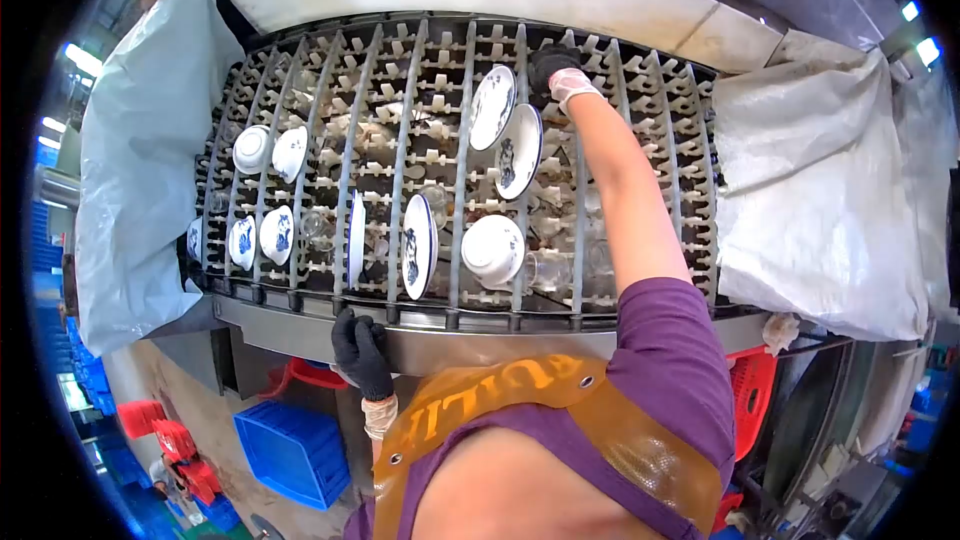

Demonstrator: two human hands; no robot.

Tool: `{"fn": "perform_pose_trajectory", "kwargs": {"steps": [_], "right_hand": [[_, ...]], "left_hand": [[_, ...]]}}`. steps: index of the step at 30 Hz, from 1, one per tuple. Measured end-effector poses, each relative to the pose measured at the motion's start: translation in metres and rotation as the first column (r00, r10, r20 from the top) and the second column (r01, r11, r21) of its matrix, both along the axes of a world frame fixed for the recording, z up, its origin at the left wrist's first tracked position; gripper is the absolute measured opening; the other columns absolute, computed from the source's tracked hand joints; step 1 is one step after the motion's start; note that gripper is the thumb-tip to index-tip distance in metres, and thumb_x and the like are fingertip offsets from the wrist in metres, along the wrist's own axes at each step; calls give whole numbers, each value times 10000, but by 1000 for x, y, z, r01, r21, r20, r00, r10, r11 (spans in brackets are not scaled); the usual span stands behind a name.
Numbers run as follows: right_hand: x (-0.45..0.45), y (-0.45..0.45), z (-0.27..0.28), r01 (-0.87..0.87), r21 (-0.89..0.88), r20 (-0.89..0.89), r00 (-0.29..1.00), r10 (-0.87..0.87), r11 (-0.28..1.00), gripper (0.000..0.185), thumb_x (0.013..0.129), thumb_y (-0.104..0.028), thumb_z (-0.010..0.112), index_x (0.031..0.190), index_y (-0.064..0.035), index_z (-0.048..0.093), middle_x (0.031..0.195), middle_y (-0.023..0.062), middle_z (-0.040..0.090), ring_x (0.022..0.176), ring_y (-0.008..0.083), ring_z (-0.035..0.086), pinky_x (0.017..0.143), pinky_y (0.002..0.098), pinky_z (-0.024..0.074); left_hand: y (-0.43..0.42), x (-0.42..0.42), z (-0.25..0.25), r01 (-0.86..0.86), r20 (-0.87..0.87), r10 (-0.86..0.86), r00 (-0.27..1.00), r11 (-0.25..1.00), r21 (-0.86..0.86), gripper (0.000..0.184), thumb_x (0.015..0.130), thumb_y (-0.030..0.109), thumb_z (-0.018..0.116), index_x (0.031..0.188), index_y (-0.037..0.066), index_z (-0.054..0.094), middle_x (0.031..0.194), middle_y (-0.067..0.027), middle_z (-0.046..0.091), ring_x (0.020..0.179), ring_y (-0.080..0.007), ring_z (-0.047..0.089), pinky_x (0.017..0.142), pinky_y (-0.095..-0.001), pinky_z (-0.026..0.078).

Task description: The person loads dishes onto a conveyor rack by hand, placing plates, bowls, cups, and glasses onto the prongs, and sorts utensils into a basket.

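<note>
My right hand, in a black glove with a clear cuff, reaches to the far side of a pegged rack conveyor. Its fingers point down among the white pegs and are mostly hidden. Just left of it, a blue-patterned oval plate and another patterned plate lean in the pegs. My left hand, also black-gloved, rests by the conveyor's front metal edge, fingers slightly apart with nothing in them. Beyond it stand a white plate on edge and a patterned plate.
Several small bowls sit on the rack's left part. A white bowl is near the front, beside a clear glass. Pale plastic sheets hang at both ends. Blue crates and a red basket stand below.
</note>
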State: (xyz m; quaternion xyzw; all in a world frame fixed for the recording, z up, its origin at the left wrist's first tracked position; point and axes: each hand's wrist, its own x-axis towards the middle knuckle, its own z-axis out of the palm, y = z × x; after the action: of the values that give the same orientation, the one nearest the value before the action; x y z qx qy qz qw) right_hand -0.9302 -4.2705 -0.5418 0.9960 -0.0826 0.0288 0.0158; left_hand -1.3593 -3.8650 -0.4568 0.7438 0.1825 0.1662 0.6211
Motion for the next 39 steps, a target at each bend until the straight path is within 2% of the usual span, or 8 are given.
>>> {"fn": "perform_pose_trajectory", "kwargs": {"steps": [7,11,13,17,23,31,33,39], "right_hand": [[-84,-1,83,-277,723,279,955,100,633,754,635,-478,709,1211,-68,448,1188,178,532,1088,346,514,939,390,407],[-108,-34,50,-305,319,317,927,202,897,579,736,-436,660,1151,-61,511,1124,159,572,991,294,577,848,362,459],[-140,-44,67,-305,669,118,944,307,678,471,770,-371,654,1095,-44,558,1095,124,586,908,216,611,771,320,492],[-258,-38,102,-665,658,25,486,873,352,489,720,-200,724,1156,-78,538,1136,101,572,1047,233,551,908,341,437],[-375,-11,58,-509,465,-94,785,612,724,578,623,-142,726,1156,-124,502,1120,114,558,1016,280,544,886,369,434],[-394,-11,69,-388,858,363,921,139,337,468,698,-198,685,1128,-102,526,1108,121,557,1007,285,550,883,404,423],[-393,-22,52,-459,370,302,882,362,808,474,686,-189,692,1124,-110,530,1120,106,555,1023,262,547,960,451,337],[-401,-59,59,-300,463,486,873,45,834,227,732,-172,646,936,-77,614,911,113,617,887,301,572,759,394,448]], "left_hand": [[-21,-2,-7,-25,109,-68,992,727,687,174,831,19,550,993,-32,586,861,-133,621,797,-211,600,711,-313,495],[-20,-6,-17,-9,108,-71,992,795,606,161,810,34,585,959,-22,606,901,-158,631,817,-257,615,749,-325,484],[-22,-10,-14,31,43,-71,997,800,599,163,805,41,598,958,-15,610,907,-150,637,824,-252,620,756,-325,486],[-32,-9,-13,11,101,-107,989,741,671,186,818,45,581,993,-15,598,917,-148,643,840,-249,623,768,-328,487],[-39,-10,-16,63,116,-178,977,762,644,184,839,15,540,1011,-22,595,969,-138,639,875,-221,612,787,-310,476],[-95,-8,1,298,99,-414,905,782,547,218,788,0,578,1005,1,600,907,-127,636,807,-197,622,732,-294,488],[-121,1,14,471,68,-619,782,660,585,245,757,-5,606,1000,23,602,889,-124,626,761,-218,626,662,-289,495],[-174,27,22,641,-58,-793,606,444,627,357,743,147,660,1084,84,577,972,-131,601,906,-279,592,776,-379,470]]}}
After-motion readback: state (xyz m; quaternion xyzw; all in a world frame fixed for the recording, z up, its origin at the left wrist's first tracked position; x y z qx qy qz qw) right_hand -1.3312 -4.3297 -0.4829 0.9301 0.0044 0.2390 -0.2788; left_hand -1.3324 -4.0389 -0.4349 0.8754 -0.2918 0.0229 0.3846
